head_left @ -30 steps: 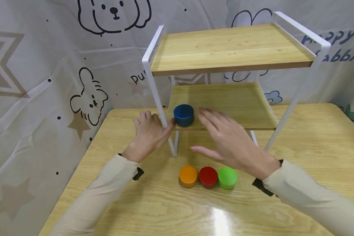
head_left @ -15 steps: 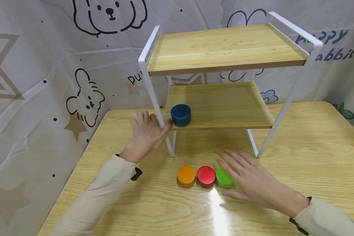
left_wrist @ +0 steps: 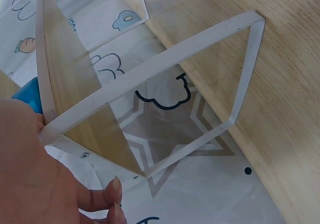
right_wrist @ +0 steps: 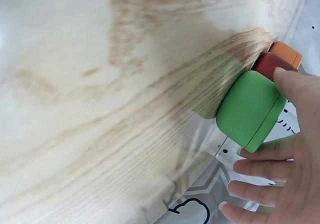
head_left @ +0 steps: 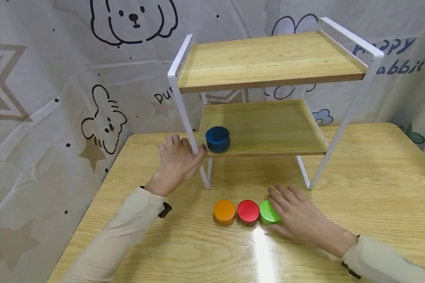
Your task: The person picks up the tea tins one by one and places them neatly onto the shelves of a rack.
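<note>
In the head view, my left hand [head_left: 177, 163] holds the left post of a white-framed wooden shelf rack [head_left: 253, 153], its thumb across the post. The left wrist view shows the fingers bent outside the frame. A blue round container [head_left: 217, 139] stands at the front left of the middle shelf, close to that thumb. My right hand [head_left: 302, 216] is at the green round container [head_left: 268, 212], fingers spread and nearly straight around its right side. From the right wrist, a seam shows around the green container; the thumb reaches over towards the red one, and firm contact is unclear.
A red round container [head_left: 248, 212] and an orange one [head_left: 224, 212] stand in a row left of the green one on the wooden table [head_left: 184, 251]. The rack's bare top shelf [head_left: 269, 59] overhangs the middle one. A printed cloth [head_left: 39, 157] hangs behind.
My right hand has left the middle shelf beside the blue container and come down to the green one, closing in slightly from the right. My left hand stays on the post.
</note>
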`<action>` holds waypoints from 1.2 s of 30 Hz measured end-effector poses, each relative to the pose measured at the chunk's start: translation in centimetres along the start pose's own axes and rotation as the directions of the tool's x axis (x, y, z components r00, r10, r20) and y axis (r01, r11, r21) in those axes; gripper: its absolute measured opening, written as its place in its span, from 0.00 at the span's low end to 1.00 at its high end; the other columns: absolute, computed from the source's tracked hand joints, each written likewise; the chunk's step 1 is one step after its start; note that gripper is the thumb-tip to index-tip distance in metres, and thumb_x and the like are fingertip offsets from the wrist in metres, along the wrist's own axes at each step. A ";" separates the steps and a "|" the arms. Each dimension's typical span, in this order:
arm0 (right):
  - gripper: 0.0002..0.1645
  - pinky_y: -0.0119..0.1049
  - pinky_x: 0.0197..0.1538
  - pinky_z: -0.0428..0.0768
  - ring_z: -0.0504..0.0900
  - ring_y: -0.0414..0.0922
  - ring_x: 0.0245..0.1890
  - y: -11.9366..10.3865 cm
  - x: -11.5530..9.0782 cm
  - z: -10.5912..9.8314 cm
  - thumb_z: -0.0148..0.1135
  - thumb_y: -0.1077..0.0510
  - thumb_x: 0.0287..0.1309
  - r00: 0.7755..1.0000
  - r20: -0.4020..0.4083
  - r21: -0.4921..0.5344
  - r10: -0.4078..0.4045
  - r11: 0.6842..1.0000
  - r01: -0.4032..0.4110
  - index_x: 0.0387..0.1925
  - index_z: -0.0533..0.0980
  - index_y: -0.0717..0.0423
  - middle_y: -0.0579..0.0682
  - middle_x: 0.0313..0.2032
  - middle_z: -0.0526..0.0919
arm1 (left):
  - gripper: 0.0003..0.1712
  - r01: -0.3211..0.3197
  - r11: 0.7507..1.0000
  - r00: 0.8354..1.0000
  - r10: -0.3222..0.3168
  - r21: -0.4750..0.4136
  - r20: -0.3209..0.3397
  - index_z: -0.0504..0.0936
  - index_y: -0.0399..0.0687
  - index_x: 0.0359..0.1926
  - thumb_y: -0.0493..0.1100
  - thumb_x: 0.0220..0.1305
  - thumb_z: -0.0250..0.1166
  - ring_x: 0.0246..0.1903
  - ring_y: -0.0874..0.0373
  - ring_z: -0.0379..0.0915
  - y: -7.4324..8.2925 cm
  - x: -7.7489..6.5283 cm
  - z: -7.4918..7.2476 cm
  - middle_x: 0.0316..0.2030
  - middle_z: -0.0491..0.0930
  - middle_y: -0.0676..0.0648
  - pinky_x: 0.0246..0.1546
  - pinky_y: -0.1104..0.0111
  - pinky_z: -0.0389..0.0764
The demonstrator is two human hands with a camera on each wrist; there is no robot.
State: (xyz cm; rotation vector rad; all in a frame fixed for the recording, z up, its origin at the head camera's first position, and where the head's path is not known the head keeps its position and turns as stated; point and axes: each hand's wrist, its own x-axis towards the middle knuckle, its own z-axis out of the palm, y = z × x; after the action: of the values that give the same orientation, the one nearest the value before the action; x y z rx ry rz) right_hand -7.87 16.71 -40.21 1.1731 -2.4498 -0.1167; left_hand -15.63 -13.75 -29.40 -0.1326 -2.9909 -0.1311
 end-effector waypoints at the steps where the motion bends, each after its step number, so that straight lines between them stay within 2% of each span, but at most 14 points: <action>1: 0.44 0.53 0.55 0.72 0.74 0.59 0.56 0.0 0.1 0.1 0.39 0.30 0.66 1.000 0.003 -0.001 0.006 1.000 -0.006 0.52 0.76 0.65 0.61 0.55 0.76 | 0.32 0.000 1.000 1.000 0.000 -0.001 0.001 0.69 0.37 0.28 0.61 0.70 0.35 0.38 0.42 0.56 0.0 0.0 0.0 0.33 0.61 0.38 0.38 0.52 0.59; 5: 0.40 0.53 0.55 0.73 0.75 0.59 0.55 0.0 0.4 0.3 0.52 0.32 0.59 0.999 0.020 0.011 0.029 1.000 -0.029 0.49 0.76 0.66 0.62 0.54 0.77 | 0.32 -0.005 1.000 1.000 0.005 -0.009 -0.009 0.69 0.37 0.27 0.60 0.70 0.36 0.38 0.42 0.56 0.0 0.0 0.0 0.32 0.62 0.39 0.38 0.52 0.59; 10: 0.39 0.53 0.54 0.73 0.75 0.59 0.55 -0.1 0.6 0.2 0.59 0.34 0.55 0.998 0.043 0.041 0.047 0.998 -0.049 0.47 0.76 0.67 0.62 0.53 0.77 | 0.31 -0.012 1.000 1.000 0.011 -0.023 -0.027 0.69 0.38 0.26 0.59 0.70 0.37 0.37 0.42 0.55 0.0 0.0 0.1 0.31 0.62 0.39 0.38 0.52 0.58; 15: 0.40 0.53 0.54 0.73 0.75 0.59 0.54 0.1 0.5 0.5 0.63 0.34 0.52 0.998 0.030 0.075 0.056 0.996 -0.058 0.47 0.76 0.68 0.62 0.51 0.77 | 0.31 -0.014 1.000 1.000 0.013 -0.028 -0.028 0.69 0.38 0.26 0.60 0.70 0.37 0.37 0.43 0.55 -0.1 0.0 0.1 0.31 0.62 0.39 0.38 0.52 0.58; 24: 0.41 0.53 0.53 0.73 0.76 0.60 0.53 0.4 0.6 0.2 0.65 0.34 0.48 0.999 -0.001 0.070 0.039 0.997 -0.038 0.46 0.76 0.68 0.62 0.50 0.78 | 0.31 -0.007 0.999 1.000 0.006 -0.042 -0.024 0.69 0.38 0.26 0.60 0.69 0.37 0.39 0.42 0.55 -0.1 0.0 0.0 0.32 0.62 0.39 0.39 0.51 0.58; 26: 0.40 0.53 0.53 0.73 0.76 0.60 0.53 0.4 0.7 0.0 0.64 0.34 0.50 0.999 -0.006 0.071 0.041 0.997 -0.040 0.45 0.76 0.68 0.62 0.50 0.78 | 0.32 -0.006 0.999 1.000 0.005 -0.037 -0.023 0.70 0.38 0.26 0.60 0.69 0.37 0.38 0.42 0.56 -0.1 0.0 -0.1 0.32 0.62 0.39 0.38 0.51 0.58; 29: 0.40 0.53 0.52 0.74 0.76 0.59 0.51 0.4 0.8 -0.3 0.57 0.32 0.55 0.999 -0.029 0.062 0.042 0.997 -0.040 0.44 0.76 0.67 0.62 0.50 0.78 | 0.32 -0.003 1.000 1.000 0.002 -0.028 -0.023 0.70 0.38 0.25 0.61 0.69 0.37 0.38 0.42 0.56 -0.1 0.0 -0.1 0.32 0.62 0.39 0.38 0.52 0.58; 33: 0.43 0.51 0.49 0.75 0.77 0.58 0.47 0.5 1.1 -0.7 0.42 0.29 0.63 0.996 -0.073 0.045 0.043 0.998 -0.040 0.42 0.75 0.67 0.61 0.46 0.79 | 0.33 0.002 1.000 1.000 -0.002 -0.013 -0.022 0.69 0.38 0.26 0.62 0.69 0.36 0.38 0.42 0.56 -0.1 0.1 -0.1 0.32 0.62 0.39 0.39 0.52 0.59; 36: 0.46 0.51 0.46 0.76 0.78 0.57 0.43 0.6 1.3 -1.2 0.32 0.28 0.66 0.994 -0.097 0.022 0.047 0.999 -0.045 0.41 0.74 0.66 0.60 0.42 0.80 | 0.33 0.005 1.000 1.000 -0.005 -0.008 -0.021 0.69 0.38 0.27 0.63 0.68 0.37 0.38 0.42 0.57 -0.1 0.1 -0.1 0.32 0.62 0.40 0.39 0.52 0.59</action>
State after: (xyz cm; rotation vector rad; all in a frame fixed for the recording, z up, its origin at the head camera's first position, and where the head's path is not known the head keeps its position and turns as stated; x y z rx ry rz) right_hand -8.52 16.19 -38.52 1.1036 -2.3954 -0.0207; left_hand -15.76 -13.86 -29.30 -0.1240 -2.9702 -0.1439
